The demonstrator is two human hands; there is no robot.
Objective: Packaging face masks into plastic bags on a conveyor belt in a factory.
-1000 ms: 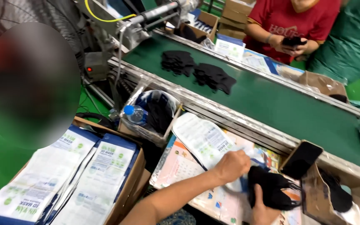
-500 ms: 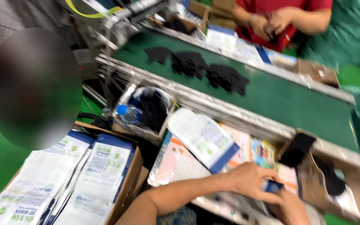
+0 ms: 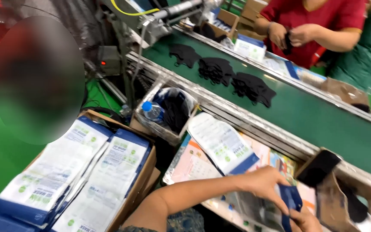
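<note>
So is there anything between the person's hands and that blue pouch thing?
No. The left hand and right hand are both already on the blue pouch, pinching it from either side, so nothing sits between them and it.

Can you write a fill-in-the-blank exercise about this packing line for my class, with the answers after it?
1. The stacks of masks lying on the conveyor belt are ____ in colour.
2. The left hand and right hand together hold a dark ____ pouch.
3. The water bottle in the clear bin has a ____ cap.
4. The cardboard box of white packets stands on the person's ____ side.

Answers: black; blue; blue; left
</note>
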